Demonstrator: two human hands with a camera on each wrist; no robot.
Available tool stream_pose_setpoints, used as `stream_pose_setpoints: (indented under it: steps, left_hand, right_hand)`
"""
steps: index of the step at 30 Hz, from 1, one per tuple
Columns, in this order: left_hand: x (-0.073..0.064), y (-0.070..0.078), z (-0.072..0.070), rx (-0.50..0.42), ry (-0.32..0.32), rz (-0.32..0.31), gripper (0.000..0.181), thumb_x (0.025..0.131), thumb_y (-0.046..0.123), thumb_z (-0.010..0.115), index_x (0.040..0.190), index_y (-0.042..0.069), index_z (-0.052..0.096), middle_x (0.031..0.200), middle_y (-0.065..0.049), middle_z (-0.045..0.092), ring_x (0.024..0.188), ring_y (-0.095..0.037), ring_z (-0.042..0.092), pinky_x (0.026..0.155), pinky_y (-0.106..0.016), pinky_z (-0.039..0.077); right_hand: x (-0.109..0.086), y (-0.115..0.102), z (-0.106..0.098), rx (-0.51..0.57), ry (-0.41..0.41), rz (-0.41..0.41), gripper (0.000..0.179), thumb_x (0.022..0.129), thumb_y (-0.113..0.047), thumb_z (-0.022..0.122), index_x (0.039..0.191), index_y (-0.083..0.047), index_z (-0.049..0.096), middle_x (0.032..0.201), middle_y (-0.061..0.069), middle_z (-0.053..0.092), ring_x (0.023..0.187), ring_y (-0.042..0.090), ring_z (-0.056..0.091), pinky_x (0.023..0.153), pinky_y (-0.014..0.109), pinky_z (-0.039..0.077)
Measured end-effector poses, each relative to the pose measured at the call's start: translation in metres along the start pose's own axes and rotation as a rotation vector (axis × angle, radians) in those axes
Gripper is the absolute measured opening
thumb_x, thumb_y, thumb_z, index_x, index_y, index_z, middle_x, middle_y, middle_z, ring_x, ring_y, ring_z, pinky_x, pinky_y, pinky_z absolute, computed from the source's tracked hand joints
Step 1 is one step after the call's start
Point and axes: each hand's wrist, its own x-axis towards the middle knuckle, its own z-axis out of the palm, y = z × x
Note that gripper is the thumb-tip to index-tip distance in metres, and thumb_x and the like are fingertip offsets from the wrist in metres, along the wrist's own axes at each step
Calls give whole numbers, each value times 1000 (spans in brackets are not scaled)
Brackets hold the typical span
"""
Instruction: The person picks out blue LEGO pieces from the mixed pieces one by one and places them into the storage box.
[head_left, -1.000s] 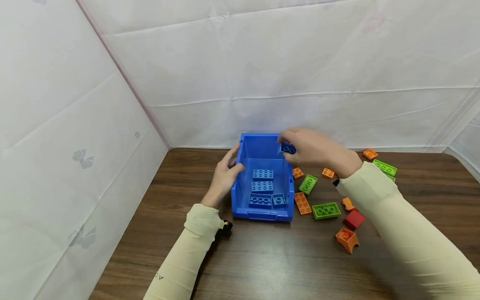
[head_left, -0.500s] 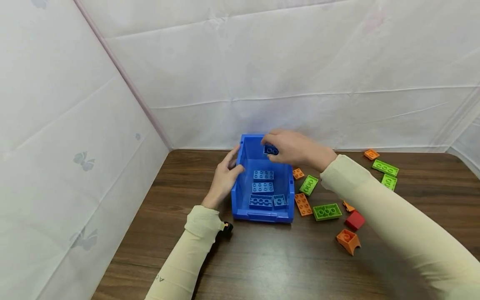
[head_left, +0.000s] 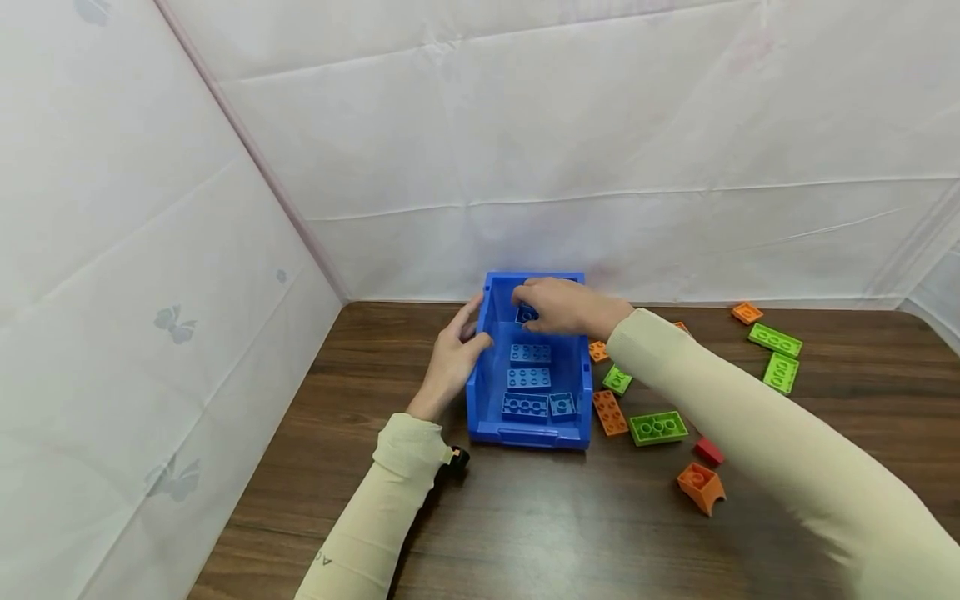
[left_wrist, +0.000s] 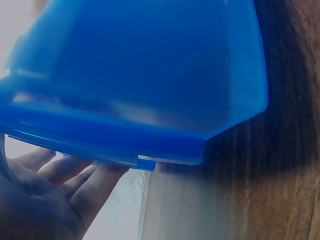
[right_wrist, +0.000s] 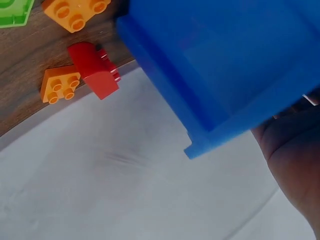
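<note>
My left hand (head_left: 448, 360) holds the left wall of a blue plastic bin (head_left: 536, 439), thumb at the rim and fingers along the outside. In the left wrist view, those fingers (left_wrist: 97, 187) lie against the bin's edge. Over the back part of the bin, my right hand (head_left: 566, 307) pinches a dark blue building brick (head_left: 527, 313) between thumb and fingers. Below it on the bin floor lie two blue bricks studs up, a wide blue brick (head_left: 525, 406) hollow side up and a small blue brick (head_left: 562, 405). The right wrist view leaves the held brick hidden.
Right of the bin, loose bricks are scattered on the wooden table: green (head_left: 658, 427), orange (head_left: 610, 412) and red (head_left: 708, 452) ones. An orange curved brick (head_left: 701, 487) lies nearer the front. A white cloth wall (head_left: 637, 242) rises right behind the bin.
My right hand has moved left with the blue brick, from the bin's right wall to over its back part, and lowered slightly. My left hand has stayed on the bin.
</note>
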Motion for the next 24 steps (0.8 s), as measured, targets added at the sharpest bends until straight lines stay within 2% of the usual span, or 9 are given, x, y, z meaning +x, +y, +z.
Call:
stream_pose_setpoints:
  steps: [12, 16, 22, 24]
  left_hand:
    - [-1, 0, 3, -3, 0, -5, 71, 101, 9, 58, 167, 25, 38, 149, -19, 60, 122, -42, 66, 98, -61, 54]
    - [-2, 0, 4, 9, 9, 0, 73, 99, 9, 59, 167, 25, 39, 149, -18, 60, 119, -40, 68, 97, -60, 55]
    - [-2, 1, 2, 2, 8, 11, 73, 98, 9, 59, 167, 24, 39, 149, -19, 60, 121, -41, 67, 98, -61, 54]
    - [-3, 1, 2, 1, 8, 7, 73, 99, 9, 58, 167, 24, 38, 149, -19, 60, 122, -42, 66, 98, -61, 54]
  right_hand:
    - [18, 4, 15, -51, -86, 20, 37, 102, -17, 73, 135, -2, 66, 125, 15, 70, 115, 30, 68, 101, 45, 54]
    - [20, 7, 18, -52, -92, 48, 40, 101, -16, 75, 137, -1, 66, 126, 15, 72, 114, 30, 69, 102, 45, 55]
    - [25, 7, 21, -57, -96, 28, 34, 98, -15, 78, 128, -1, 69, 113, 12, 74, 101, 25, 71, 94, 41, 58]
    - [26, 7, 23, -61, -107, 25, 33, 98, -15, 78, 128, -2, 70, 112, 11, 74, 101, 25, 71, 94, 41, 58]
